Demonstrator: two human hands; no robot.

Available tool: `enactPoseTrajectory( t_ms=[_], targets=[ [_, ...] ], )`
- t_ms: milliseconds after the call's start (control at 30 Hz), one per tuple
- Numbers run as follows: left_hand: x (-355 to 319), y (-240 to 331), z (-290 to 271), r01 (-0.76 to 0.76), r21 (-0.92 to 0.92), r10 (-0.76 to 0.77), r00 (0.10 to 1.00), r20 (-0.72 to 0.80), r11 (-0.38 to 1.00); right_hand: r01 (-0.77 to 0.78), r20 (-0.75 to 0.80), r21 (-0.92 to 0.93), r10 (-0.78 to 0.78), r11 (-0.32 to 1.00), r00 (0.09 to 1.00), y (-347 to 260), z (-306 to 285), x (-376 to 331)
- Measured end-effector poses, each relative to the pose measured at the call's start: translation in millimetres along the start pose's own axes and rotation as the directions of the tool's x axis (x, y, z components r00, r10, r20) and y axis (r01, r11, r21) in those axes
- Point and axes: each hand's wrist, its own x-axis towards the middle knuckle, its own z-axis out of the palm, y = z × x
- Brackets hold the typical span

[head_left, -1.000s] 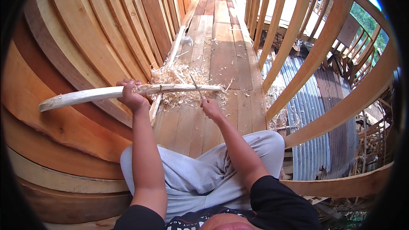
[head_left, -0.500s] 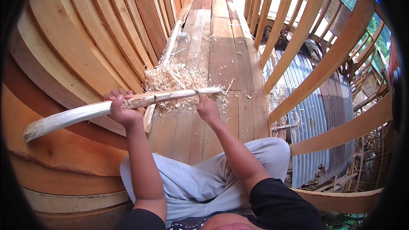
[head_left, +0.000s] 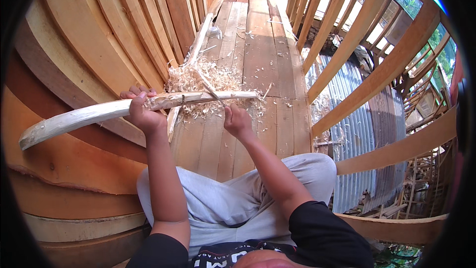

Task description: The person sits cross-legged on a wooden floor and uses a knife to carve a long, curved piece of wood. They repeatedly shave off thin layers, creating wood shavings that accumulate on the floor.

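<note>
A long, peeled wooden pole [head_left: 84,123] with pale carved faces lies across in front of me, its thick end to the left and its thin end over the floor. My left hand [head_left: 145,108] is closed around its middle from below. In my closed right hand [head_left: 238,120] is a knife [head_left: 214,92], with the handle mostly hidden by the fingers. Its narrow blade slants up and left across the thin half of the pole.
Curly wood shavings [head_left: 206,74] are heaped beyond the pole on the plank floor [head_left: 267,59]. Upright boards [head_left: 94,30] wall the left side. A slatted railing [head_left: 367,104] runs along the right, with corrugated metal sheets [head_left: 352,134] below it. A small clear wrapped item [head_left: 214,32] lies farther off.
My right hand and the knife have shifted left along the pole, and the blade now leans more to the left. The pole's thick end has moved slightly left and up in view.
</note>
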Motion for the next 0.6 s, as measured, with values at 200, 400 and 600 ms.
enactPoseTrajectory(
  t_ms=[200,400,600],
  targets=[
    [-3,3,-6,-0.015,0.004,0.015,1.0,0.014,1.0,-0.047,0.002,0.005,0.047,0.999,0.999,-25,-4,-5],
    [-1,2,-7,-0.048,-0.016,0.048,0.998,0.04,0.999,-0.108,0.099,-0.05,0.112,0.993,0.989,-8,-11,16],
    [-2,2,-3,-0.057,0.044,0.057,0.998,-0.007,0.997,-0.169,-0.002,-0.023,0.169,0.985,0.986,0,-8,15]
  ],
)
